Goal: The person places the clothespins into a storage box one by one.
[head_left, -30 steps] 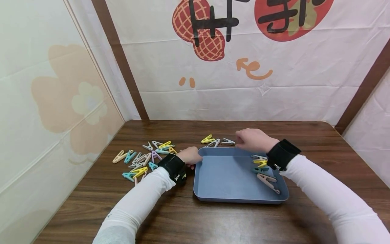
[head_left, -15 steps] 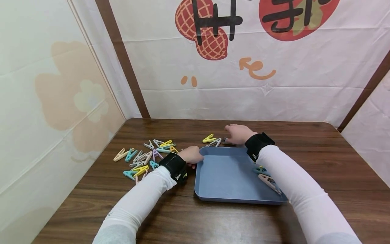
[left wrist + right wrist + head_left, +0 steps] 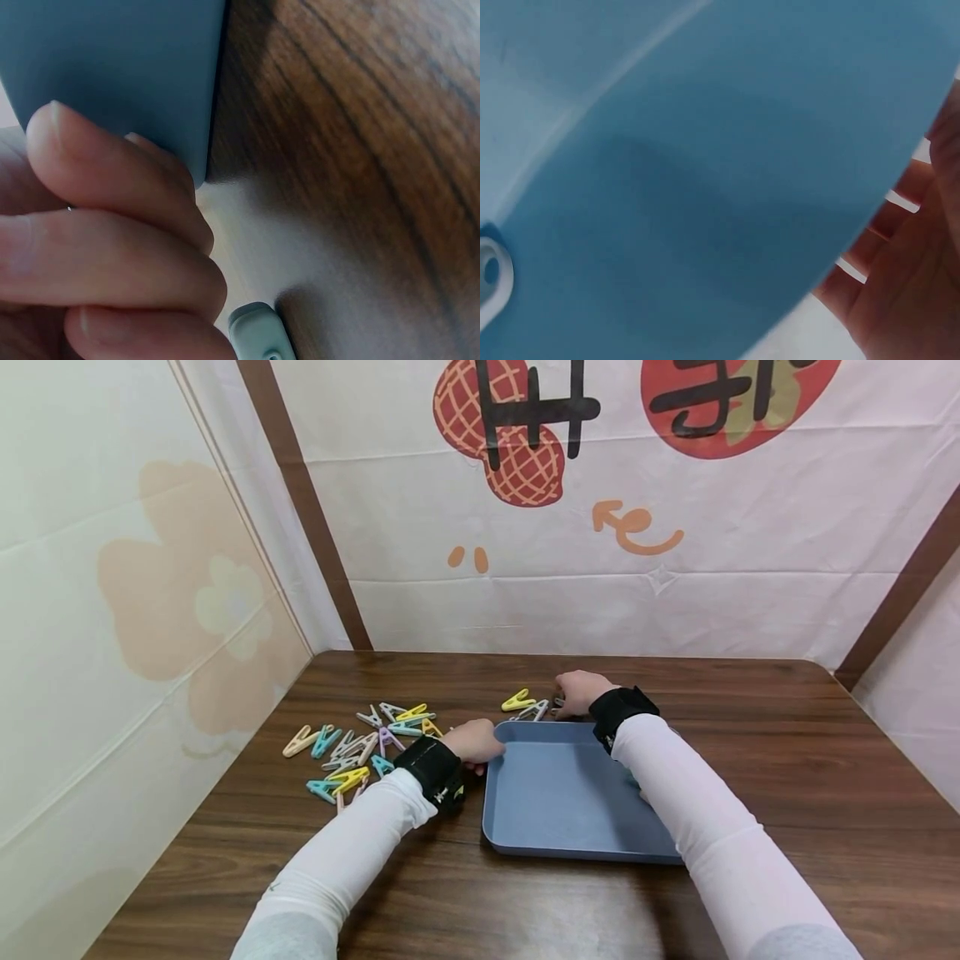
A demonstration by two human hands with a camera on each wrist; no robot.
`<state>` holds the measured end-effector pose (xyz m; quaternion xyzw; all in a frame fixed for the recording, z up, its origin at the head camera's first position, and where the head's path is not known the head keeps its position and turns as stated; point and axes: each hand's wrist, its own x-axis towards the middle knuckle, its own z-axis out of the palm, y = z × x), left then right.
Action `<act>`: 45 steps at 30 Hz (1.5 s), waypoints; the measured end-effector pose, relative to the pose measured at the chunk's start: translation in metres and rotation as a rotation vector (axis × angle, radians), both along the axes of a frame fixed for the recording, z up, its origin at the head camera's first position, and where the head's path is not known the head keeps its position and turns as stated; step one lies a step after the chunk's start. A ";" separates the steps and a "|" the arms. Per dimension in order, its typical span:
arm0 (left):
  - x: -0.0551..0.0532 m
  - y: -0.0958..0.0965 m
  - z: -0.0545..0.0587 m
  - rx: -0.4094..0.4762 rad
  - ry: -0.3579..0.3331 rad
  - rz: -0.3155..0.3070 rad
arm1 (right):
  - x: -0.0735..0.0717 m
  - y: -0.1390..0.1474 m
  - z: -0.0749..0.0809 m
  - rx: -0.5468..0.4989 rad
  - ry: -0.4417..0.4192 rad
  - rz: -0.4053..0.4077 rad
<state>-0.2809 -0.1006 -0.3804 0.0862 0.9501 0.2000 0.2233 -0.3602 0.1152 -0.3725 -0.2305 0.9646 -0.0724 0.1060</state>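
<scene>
My left hand holds the back left corner of the blue tray, its fingers curled at the tray wall in the left wrist view. Beyond the tray's back rim my right hand reaches down over a grey clothespin, fingertips right at it. In the right wrist view the tray hides those fingertips, so I cannot tell whether they pinch the clothespin. Left of this hand lie another grey clothespin and a yellow clothespin.
Several clothespins in blue, yellow, grey, pink and purple lie scattered left of the tray. My right forearm covers the tray's right side, where the end of a pale clothespin shows. A printed cloth hangs behind the wooden table.
My right hand has moved left and away from me, from above the tray's back rim to the grey clothespin behind it. My left hand stays at the tray corner.
</scene>
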 end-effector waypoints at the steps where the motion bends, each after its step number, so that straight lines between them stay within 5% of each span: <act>1: 0.000 0.000 0.000 0.000 0.001 0.002 | 0.000 -0.001 0.000 0.005 0.006 0.004; 16: 0.001 -0.003 -0.005 0.008 0.004 -0.004 | 0.002 -0.007 -0.007 0.004 0.066 0.035; 26: 0.002 -0.006 -0.001 0.015 0.016 -0.015 | 0.010 0.018 0.016 -0.040 0.115 0.058; 45: 0.003 -0.003 -0.004 0.005 0.012 0.007 | 0.071 0.075 0.072 -0.154 0.299 0.159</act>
